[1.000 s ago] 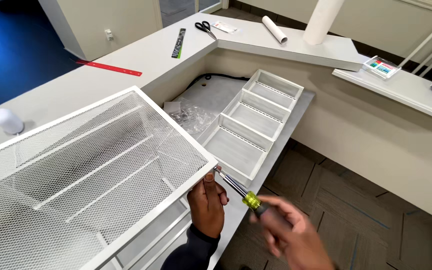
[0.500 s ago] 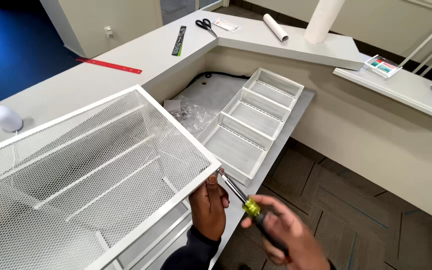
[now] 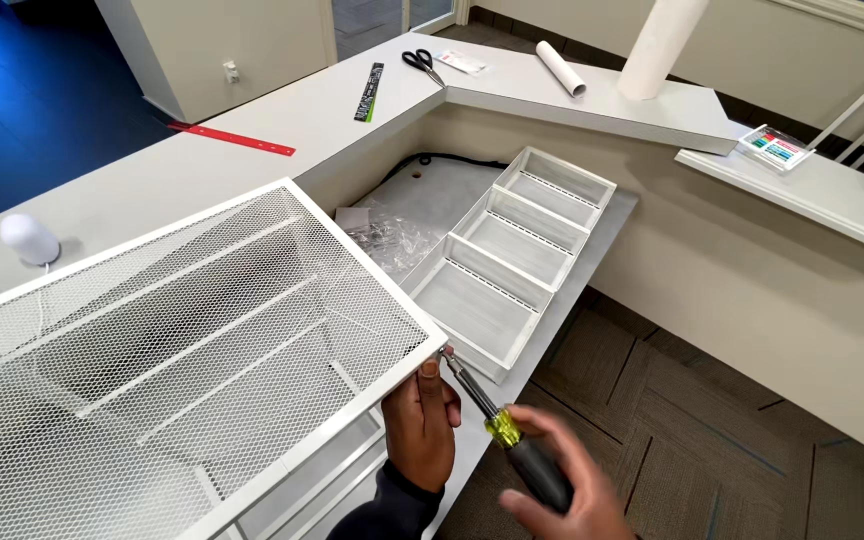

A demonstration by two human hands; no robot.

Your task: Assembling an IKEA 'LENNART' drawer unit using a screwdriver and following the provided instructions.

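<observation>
A white wire-mesh shelf unit [image 3: 182, 340] fills the lower left, its near corner pointing toward me. My left hand [image 3: 422, 425] grips the frame just under that corner, thumb up against the rim. My right hand [image 3: 562, 495] is wrapped round the black handle of a screwdriver [image 3: 497, 425] with a yellow collar. Its metal shaft slants up and left, and the tip rests at the corner of the frame beside my left thumb. The right hand is blurred.
A white tray [image 3: 512, 250] with three compartments lies on the grey desk, beside a clear plastic bag [image 3: 387, 235]. On the counter behind are a red ruler [image 3: 237, 140], scissors [image 3: 422, 65], a paper roll [image 3: 560, 68] and a white tube [image 3: 657, 45]. Carpet floor lies right.
My right hand has shifted slightly around the screwdriver handle while the tip stays at the frame corner. My left hand holds the same spot. The view has dipped a little.
</observation>
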